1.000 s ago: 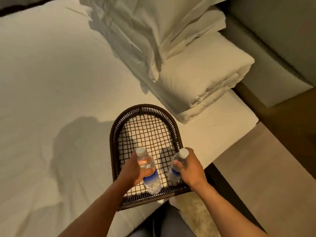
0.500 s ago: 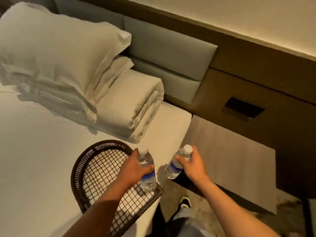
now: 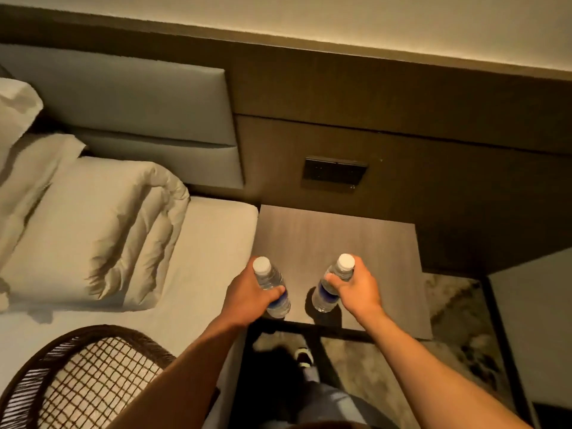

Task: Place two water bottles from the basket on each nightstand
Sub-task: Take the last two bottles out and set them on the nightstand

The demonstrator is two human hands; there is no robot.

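Note:
My left hand (image 3: 247,294) grips a clear water bottle (image 3: 270,283) with a white cap and blue label. In my right hand (image 3: 356,289) is a second, matching water bottle (image 3: 331,284). Both bottles are upright over the front edge of the wooden nightstand (image 3: 334,233), a hand's width apart; the right one's base looks at or near the top, and I cannot tell whether either touches it. The dark woven basket (image 3: 40,366) lies on the bed at the lower left; the part in view holds nothing.
A folded white duvet (image 3: 93,227) and pillows (image 3: 15,109) lie on the bed (image 3: 213,243) left of the nightstand. Behind it is a wooden wall panel with a dark switch plate (image 3: 335,173). A patterned rug (image 3: 458,329) and my shoe (image 3: 303,356) show below.
Both hands lifted the bottles out of the basket and carried them right, from over the bed to over the nightstand's front edge. My view turned right toward the nightstand.

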